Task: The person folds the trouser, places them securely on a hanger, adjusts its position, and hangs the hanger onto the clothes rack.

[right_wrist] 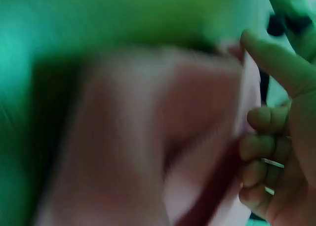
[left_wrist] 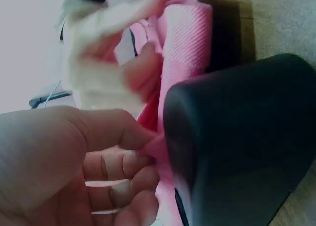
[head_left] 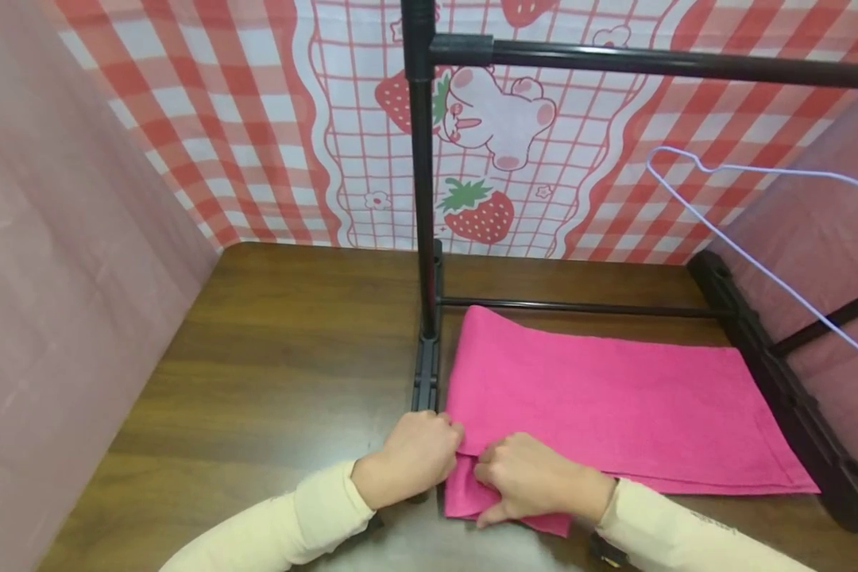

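On the wood-grain tabletop stands a black garment rack, and a folded pink cloth lies between its left and right feet, toward the near side. A lilac wire hanger shows at the right. At the cloth's near left corner, the left hand pinches its edge, while the right hand touches it with bent fingers, whether gripping I cannot tell.
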`<control>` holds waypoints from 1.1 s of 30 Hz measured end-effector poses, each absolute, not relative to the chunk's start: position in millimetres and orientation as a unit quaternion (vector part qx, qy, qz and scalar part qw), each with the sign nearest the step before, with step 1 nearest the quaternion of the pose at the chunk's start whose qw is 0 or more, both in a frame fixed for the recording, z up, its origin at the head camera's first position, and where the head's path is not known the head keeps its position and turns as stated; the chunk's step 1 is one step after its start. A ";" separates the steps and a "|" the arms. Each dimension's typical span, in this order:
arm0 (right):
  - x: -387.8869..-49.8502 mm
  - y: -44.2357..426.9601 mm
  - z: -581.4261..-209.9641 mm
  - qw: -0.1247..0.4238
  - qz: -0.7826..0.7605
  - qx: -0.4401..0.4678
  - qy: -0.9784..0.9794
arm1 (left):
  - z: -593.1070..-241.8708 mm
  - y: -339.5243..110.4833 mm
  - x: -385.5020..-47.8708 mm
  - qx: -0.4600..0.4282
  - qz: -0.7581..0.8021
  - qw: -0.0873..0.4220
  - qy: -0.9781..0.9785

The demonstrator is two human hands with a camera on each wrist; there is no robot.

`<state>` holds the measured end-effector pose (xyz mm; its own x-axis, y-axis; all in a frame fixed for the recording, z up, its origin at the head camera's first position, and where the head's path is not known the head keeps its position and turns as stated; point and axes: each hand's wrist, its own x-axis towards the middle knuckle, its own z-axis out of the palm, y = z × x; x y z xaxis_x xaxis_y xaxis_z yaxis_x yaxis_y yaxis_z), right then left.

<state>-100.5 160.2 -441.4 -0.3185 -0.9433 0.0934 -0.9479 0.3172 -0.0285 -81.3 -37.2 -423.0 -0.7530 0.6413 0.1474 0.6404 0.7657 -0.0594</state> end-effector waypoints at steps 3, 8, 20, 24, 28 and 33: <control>-91.7 156.0 -450.6 0.083 -0.002 0.592 -0.801 | -420.3 -41.6 -85.4 -0.349 -0.023 0.058 -0.935; -88.2 151.0 -459.9 0.110 -0.015 0.586 -0.803 | -421.3 -46.3 -89.5 -0.380 -0.058 0.020 -0.923; -108.8 154.0 -450.2 0.095 0.035 0.455 -0.885 | -417.0 -43.8 -88.6 -0.396 -0.087 -0.005 -0.914; -94.4 153.4 -451.2 0.120 0.009 0.482 -0.868 | -420.5 -42.8 -86.6 -0.358 -0.100 0.043 -0.927; -82.6 152.7 -451.7 0.176 0.014 0.503 -0.846 | -422.8 -43.1 -87.2 -0.336 -0.110 0.078 -0.932; -81.9 149.9 -455.7 0.188 0.001 0.496 -0.847 | -422.8 -43.0 -88.8 -0.357 -0.130 0.045 -0.924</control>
<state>-81.9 149.9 -455.7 -0.4363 -0.8409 0.3202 -0.8418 0.5071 0.1847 -88.8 -43.0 -422.8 -0.7412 0.6481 0.1750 0.6712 0.7115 0.2078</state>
